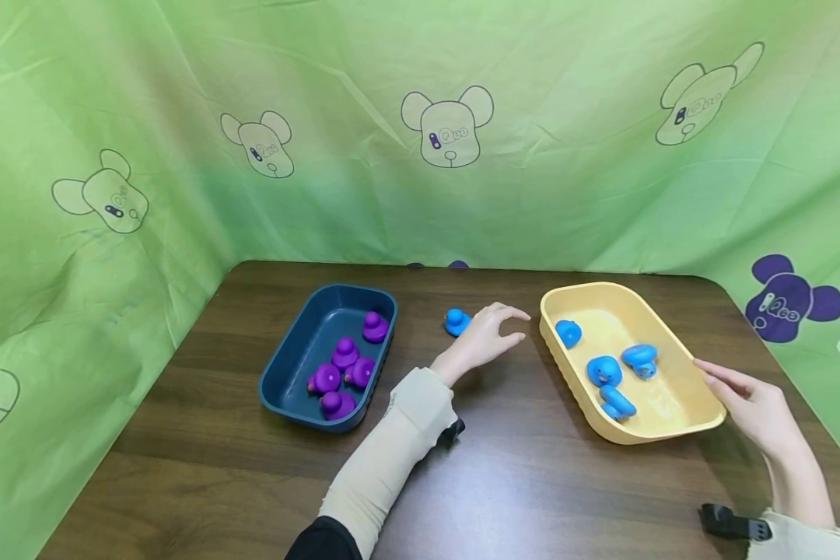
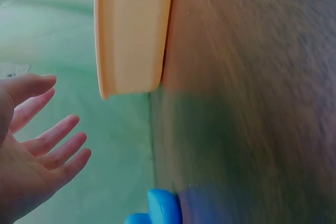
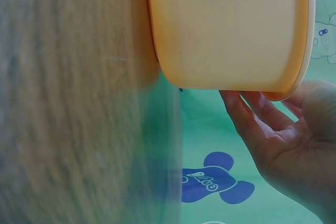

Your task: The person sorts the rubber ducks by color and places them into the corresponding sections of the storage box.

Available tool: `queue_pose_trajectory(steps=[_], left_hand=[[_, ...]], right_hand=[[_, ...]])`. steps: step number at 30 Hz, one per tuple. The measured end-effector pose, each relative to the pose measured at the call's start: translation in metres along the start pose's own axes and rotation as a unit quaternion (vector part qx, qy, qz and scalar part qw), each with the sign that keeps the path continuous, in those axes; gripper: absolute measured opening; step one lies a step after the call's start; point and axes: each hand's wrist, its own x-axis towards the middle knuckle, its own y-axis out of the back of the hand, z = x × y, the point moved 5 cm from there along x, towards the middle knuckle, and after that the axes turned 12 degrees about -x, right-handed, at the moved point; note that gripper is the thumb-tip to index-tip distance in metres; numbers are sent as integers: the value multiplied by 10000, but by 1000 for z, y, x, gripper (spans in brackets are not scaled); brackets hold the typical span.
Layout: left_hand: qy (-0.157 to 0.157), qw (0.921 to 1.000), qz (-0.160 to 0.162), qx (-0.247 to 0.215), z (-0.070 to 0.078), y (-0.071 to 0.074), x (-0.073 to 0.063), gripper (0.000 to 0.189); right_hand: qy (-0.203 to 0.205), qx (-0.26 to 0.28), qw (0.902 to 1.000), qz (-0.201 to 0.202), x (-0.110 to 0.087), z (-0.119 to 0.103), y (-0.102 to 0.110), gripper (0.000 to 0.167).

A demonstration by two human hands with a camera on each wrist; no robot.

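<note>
My left hand (image 1: 481, 338) is over the table between the two bins, its fingers spread and holding nothing. Beside it, on the far side, a blue rubber duck (image 1: 456, 321) stands on the table; part of this duck (image 2: 163, 208) shows at the bottom of the left wrist view. On the right, my right hand (image 1: 759, 408) touches the outer right side of the yellow bin (image 1: 679, 416) with extended fingers. Several blue rubber ducks (image 1: 604, 371) lie in that bin, some tipped over. In the right wrist view, the fingertips (image 3: 231, 98) are partly hidden at the bin's wall.
A dark blue bin (image 1: 287, 365) stands to the left with several purple rubber ducks (image 1: 345, 352) in it. The brown wooden table (image 1: 203, 467) ends at a green printed cloth (image 1: 350, 187) behind and at the sides.
</note>
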Motion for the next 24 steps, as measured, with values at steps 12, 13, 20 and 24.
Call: queue_pose_trajectory(steps=[12, 13, 20, 24], left_hand=[[72, 9988, 423, -217, -19, 17, -9, 29], [102, 9986, 468, -235, -21, 18, -10, 29], [499, 9960, 685, -274, -33, 29, -16, 30], [637, 9941, 814, -330, -39, 34, -20, 30]], right_hand=[[46, -61, 10000, -27, 8, 19, -5, 35], [61, -53, 10000, -49, 7, 15, -4, 35], [-6, -1, 10000, -16, -2, -8, 2, 32], [73, -86, 9999, 9, 4, 9, -1, 32]])
